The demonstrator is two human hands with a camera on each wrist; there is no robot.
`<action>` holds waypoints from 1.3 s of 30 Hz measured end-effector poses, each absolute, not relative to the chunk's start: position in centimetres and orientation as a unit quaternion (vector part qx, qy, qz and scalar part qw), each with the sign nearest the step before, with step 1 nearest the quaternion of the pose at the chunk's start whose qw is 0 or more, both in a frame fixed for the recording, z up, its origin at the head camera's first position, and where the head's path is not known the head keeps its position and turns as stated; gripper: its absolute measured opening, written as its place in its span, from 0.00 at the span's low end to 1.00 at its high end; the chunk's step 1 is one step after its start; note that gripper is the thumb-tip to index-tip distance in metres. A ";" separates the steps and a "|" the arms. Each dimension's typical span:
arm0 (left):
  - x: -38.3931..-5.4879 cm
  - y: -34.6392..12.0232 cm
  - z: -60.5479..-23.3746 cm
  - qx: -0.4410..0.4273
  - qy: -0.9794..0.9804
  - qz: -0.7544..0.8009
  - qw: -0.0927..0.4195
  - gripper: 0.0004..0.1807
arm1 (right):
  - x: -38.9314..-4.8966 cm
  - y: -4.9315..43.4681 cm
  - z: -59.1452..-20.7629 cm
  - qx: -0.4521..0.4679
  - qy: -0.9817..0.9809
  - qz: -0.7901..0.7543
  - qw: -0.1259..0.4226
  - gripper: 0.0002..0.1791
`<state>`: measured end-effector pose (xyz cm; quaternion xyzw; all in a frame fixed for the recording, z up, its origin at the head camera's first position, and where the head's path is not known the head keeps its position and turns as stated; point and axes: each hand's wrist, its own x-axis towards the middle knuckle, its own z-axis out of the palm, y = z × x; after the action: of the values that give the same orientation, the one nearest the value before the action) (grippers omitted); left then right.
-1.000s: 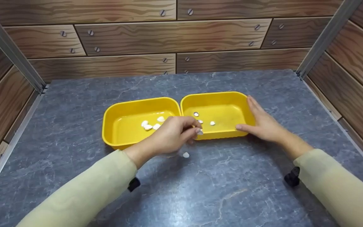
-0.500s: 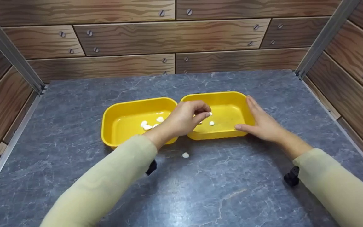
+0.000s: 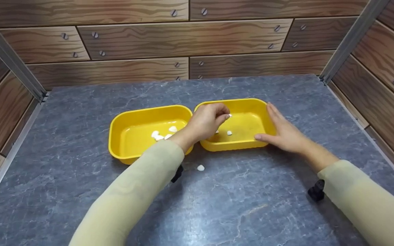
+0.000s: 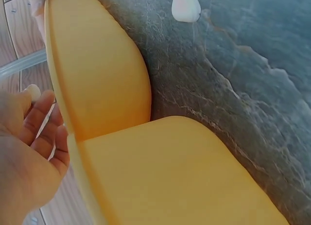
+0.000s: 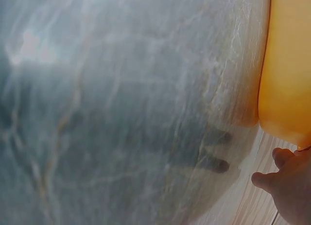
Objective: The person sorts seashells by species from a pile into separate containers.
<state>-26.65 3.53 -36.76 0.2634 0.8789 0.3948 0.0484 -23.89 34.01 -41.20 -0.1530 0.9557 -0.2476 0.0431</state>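
My left hand reaches over the right yellow bin, pinching a small white seashell between thumb and fingertips. In the head view only a bit of that shell shows past the thumb. My right hand rests against the right end of this bin, its thumb on the near rim and its fingers straight along the end wall. Inside the bin lie a white shell and another partly hidden by the left hand. The left yellow bin contains several white shells, partly behind the left wrist.
One loose white shell lies on the grey marbled tabletop in front of the bins. The two bins stand nearly end to end. Wood-patterned panels enclose the back and sides, with metal posts at the corners.
From in front of the gap between the bins, my left hand has moved right and away from me, over the right bin, with the shell still pinched. My right hand stays put.
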 end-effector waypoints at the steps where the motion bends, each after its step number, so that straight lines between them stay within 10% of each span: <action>1: -26.7 3.6 -36.8 0.262 0.881 0.391 0.047 0.11 | -23.9 34.0 -41.1 -0.153 0.956 -0.248 0.044 0.64; 39: -19.0 -1.7 -36.1 0.366 0.824 0.427 0.069 0.13 | -23.7 33.8 -41.0 -0.153 0.954 -0.252 0.048 0.64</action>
<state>-19.04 -1.68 -36.12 0.3662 0.8240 0.4269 0.0689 -23.73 33.79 -40.97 -0.1530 0.9544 -0.2518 0.0478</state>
